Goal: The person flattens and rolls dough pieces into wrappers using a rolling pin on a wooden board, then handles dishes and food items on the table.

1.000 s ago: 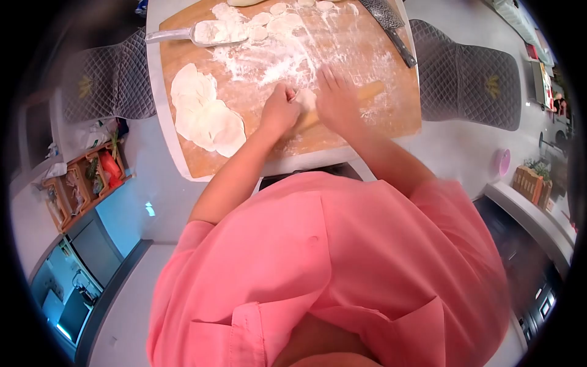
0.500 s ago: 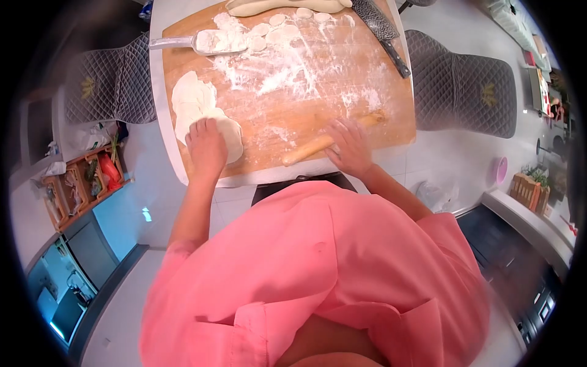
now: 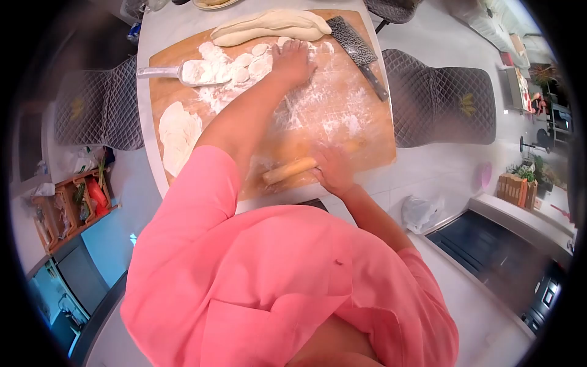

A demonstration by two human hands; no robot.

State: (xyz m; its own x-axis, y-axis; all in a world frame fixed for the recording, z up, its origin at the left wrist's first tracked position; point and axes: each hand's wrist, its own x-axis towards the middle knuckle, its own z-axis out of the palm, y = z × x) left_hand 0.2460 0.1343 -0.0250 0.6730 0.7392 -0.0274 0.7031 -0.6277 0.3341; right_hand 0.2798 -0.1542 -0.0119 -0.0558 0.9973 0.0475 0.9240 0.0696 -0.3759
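My left hand [image 3: 293, 63] reaches to the far part of the floury wooden board [image 3: 373, 144]. Its fingers are spread over the surface beside small flat dough pieces [image 3: 261, 65]; whether it touches one is hard to see. My right hand [image 3: 332, 170], a little blurred, grips a wooden rolling pin [image 3: 288, 170] lying near the board's front edge. Rolled-out dough wrappers [image 3: 180, 136] overlap in a pile on the left, partly behind my left arm. A metal scoop [image 3: 194, 72] full of flour rests at the upper left.
Long rolls of dough [image 3: 269, 27] lie along the board's far edge. A cleaver [image 3: 358, 52] with a black handle is at the upper right. Quilted chairs [image 3: 449, 101] flank the table, and a plastic bag [image 3: 422, 211] sits on the floor to the right.
My left hand has left the wrapper pile and moved forward to the small dough pieces. My right hand stays on the rolling pin. The camera view has shifted.
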